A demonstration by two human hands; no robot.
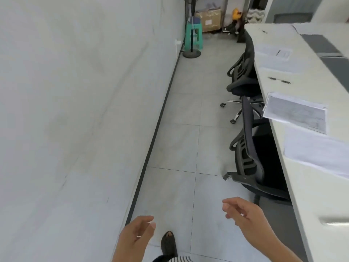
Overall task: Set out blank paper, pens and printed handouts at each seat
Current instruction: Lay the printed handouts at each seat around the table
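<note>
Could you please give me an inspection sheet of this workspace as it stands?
Surface: long white table, papers laid along it.
Job's things: printed handout at the table's edge; blank paper beside it; pen beyond.
Clutter: cardboard box and green stool at the far end.
Grippers: left hand and right hand empty, fingers relaxed.
Cables: white plug at the wall; cord unclear.
Surroundings: black chairs tucked under the table; tiled floor.
</note>
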